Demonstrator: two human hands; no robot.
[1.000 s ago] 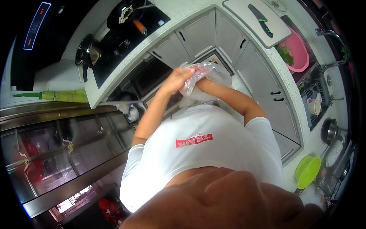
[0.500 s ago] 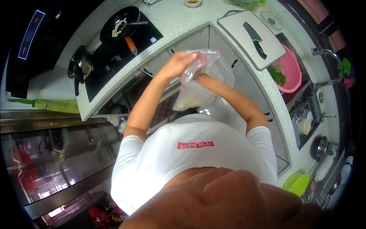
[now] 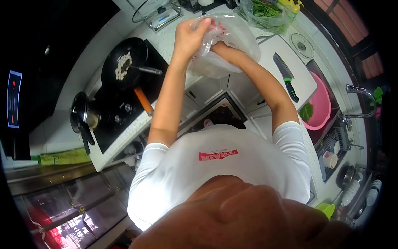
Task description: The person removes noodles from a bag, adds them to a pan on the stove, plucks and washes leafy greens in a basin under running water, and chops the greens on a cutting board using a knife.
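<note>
A clear plastic bag (image 3: 244, 35) with red print is held up over the front edge of the counter. My left hand (image 3: 191, 37) grips its rim, with the thumb over the plastic. Inside the bag's mouth is my right hand (image 3: 219, 47); its fingers are hidden by the plastic and whatever they hold cannot be seen. Something pale shows dimly in the lower part of the bag. To the left, a black pan (image 3: 108, 72) on the stove holds pale pieces and a metal spatula (image 3: 145, 69).
A pressure cooker (image 3: 83, 114) stands beside the stove (image 3: 155, 54). On the right, a knife (image 3: 284, 72) lies on a cutting board (image 3: 269, 52), by a pink basin (image 3: 321, 103) with greens. Bagged greens (image 3: 265, 12) and a glass lid (image 3: 302, 45) are behind the board.
Both hands and the bag have risen and moved forward from in front of the cabinets to the counter's edge. The view has shifted. The right hand has stayed in the bag.
</note>
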